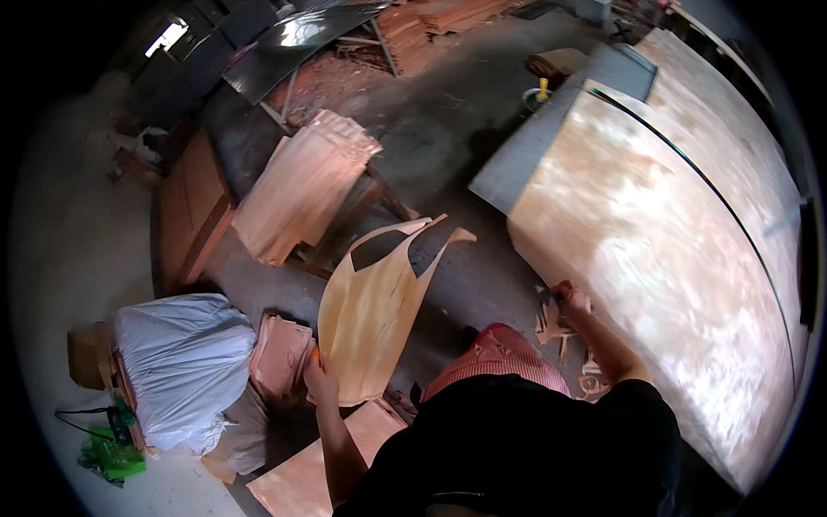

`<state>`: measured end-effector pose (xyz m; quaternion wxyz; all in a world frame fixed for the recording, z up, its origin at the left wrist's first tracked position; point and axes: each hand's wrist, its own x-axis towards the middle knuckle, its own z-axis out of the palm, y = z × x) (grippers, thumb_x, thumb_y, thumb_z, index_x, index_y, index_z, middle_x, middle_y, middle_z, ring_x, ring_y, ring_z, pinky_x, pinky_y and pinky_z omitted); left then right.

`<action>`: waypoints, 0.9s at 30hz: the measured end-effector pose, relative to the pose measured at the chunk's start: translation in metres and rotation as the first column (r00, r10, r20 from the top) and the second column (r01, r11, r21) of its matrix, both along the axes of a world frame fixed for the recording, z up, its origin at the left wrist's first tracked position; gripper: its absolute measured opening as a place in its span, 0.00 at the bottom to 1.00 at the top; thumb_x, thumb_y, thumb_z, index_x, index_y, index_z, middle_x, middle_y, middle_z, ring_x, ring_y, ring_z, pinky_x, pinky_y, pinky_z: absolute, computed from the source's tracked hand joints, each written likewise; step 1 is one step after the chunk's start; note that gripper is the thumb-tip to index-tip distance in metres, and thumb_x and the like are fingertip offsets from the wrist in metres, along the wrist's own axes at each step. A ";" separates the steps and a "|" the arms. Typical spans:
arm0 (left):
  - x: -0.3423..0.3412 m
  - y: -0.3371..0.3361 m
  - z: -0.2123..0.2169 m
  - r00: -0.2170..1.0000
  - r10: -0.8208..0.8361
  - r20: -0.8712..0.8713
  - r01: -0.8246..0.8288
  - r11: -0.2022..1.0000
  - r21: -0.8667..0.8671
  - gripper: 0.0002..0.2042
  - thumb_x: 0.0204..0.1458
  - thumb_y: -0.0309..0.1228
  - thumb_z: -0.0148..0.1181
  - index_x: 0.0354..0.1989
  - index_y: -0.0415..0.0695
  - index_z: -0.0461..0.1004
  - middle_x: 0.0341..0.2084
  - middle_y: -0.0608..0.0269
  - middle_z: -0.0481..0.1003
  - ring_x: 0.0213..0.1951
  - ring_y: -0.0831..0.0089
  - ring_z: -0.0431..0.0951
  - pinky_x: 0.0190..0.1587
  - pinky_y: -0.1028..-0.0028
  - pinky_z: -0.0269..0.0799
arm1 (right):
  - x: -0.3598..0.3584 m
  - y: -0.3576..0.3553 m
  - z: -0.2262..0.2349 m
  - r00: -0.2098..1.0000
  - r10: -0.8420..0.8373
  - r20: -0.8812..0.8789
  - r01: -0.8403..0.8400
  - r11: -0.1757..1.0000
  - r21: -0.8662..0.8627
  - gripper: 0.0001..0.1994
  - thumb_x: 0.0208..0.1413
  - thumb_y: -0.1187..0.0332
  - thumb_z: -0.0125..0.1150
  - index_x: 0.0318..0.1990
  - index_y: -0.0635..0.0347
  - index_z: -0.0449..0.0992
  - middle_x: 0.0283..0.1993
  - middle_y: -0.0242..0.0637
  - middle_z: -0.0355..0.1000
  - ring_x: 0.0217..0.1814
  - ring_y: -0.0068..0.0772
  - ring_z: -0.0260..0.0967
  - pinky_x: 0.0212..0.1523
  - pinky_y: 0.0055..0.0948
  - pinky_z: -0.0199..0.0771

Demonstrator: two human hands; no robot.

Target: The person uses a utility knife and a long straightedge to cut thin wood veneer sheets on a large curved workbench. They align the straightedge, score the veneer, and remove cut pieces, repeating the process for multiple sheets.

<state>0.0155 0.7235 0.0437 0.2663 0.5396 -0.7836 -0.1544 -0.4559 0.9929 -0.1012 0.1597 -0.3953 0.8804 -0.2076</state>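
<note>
My left hand (320, 380) is closed on the near left edge of a thin, pale yellow wood veneer sheet (370, 319). The sheet's far end is ragged, with deep curved gaps and narrow strips sticking up. A small spot of orange shows by the fingers of that hand. On the other side, my right hand (572, 300) is closed beside the near left edge of a large pale plywood panel (620, 207). Whatever it holds, if anything, is too small to name. Below it lie torn veneer scraps (551, 325).
Stacked veneer sheets (301, 185) lie ahead to the left. A white-wrapped bundle (185, 370) and a small veneer pile (281, 353) sit at left. More sheets (297, 465) lie near my left forearm. A dark strip (689, 164) crosses the panel; a yellow-handled tool (543, 89) stands beyond.
</note>
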 end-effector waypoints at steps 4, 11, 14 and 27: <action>-0.014 -0.091 0.012 0.997 0.060 -0.047 -0.062 0.998 -0.022 0.12 0.51 0.30 0.44 0.38 0.37 0.69 0.28 0.45 0.71 0.31 0.50 0.71 0.32 0.64 0.66 | -0.065 -0.092 0.017 0.994 -0.077 -0.083 0.083 0.994 0.070 0.18 0.43 0.79 0.43 0.39 0.46 0.72 0.48 0.32 0.61 0.53 0.35 0.56 0.49 0.33 0.61; -0.020 -0.279 0.003 0.993 0.111 0.029 -0.112 0.993 0.030 0.11 0.50 0.29 0.44 0.38 0.37 0.68 0.28 0.43 0.70 0.32 0.49 0.71 0.32 0.64 0.66 | -0.150 -0.189 -0.012 0.913 -0.293 -0.283 0.306 0.952 0.001 0.20 0.50 0.76 0.37 0.51 0.48 0.62 0.56 0.37 0.54 0.57 0.41 0.51 0.54 0.34 0.56; -0.038 -0.366 0.002 0.990 0.128 0.062 -0.132 0.989 0.066 0.11 0.49 0.29 0.44 0.38 0.37 0.68 0.28 0.43 0.70 0.33 0.49 0.71 0.33 0.65 0.66 | -0.159 -0.206 -0.020 0.849 -0.481 -0.219 0.511 0.853 0.108 0.19 0.55 0.67 0.39 0.55 0.50 0.56 0.59 0.40 0.50 0.60 0.40 0.48 0.56 0.32 0.53; -0.210 -0.651 0.059 0.987 -0.141 0.076 0.147 0.985 -0.085 0.19 0.47 0.31 0.49 0.49 0.39 0.61 0.46 0.50 0.64 0.48 0.61 0.65 0.48 0.67 0.60 | -0.154 -0.273 -0.007 0.635 -0.770 -0.062 0.753 0.599 0.272 0.21 0.50 0.72 0.40 0.55 0.59 0.55 0.62 0.41 0.44 0.63 0.44 0.43 0.58 0.32 0.51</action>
